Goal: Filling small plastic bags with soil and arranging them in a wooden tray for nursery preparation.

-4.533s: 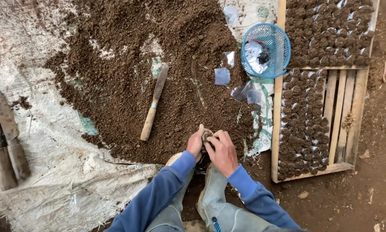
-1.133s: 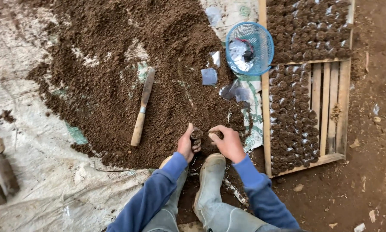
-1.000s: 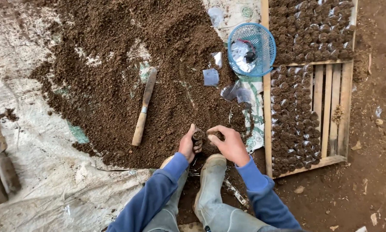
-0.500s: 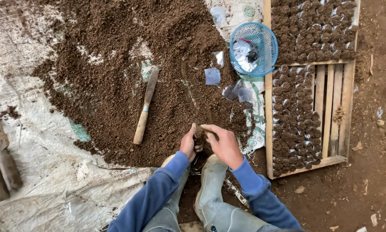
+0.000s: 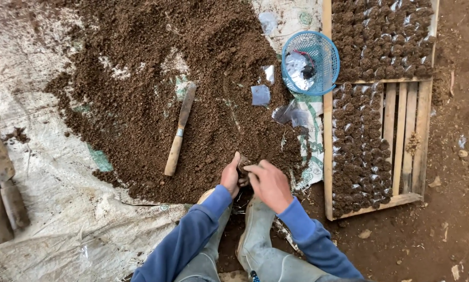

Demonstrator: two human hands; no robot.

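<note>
Both hands meet at the brown soil heap: left hand and right hand pinch a small soil-filled plastic bag between curled fingers.

Person wears a blue long-sleeved top; both sleeves reach the wrists, with ribbed cuffs. Left hand and right hand are bare, no gloves. Grey-green trousers cover the legs. 2 pale, soil-stained rubber boots show between the sleeves.
</note>
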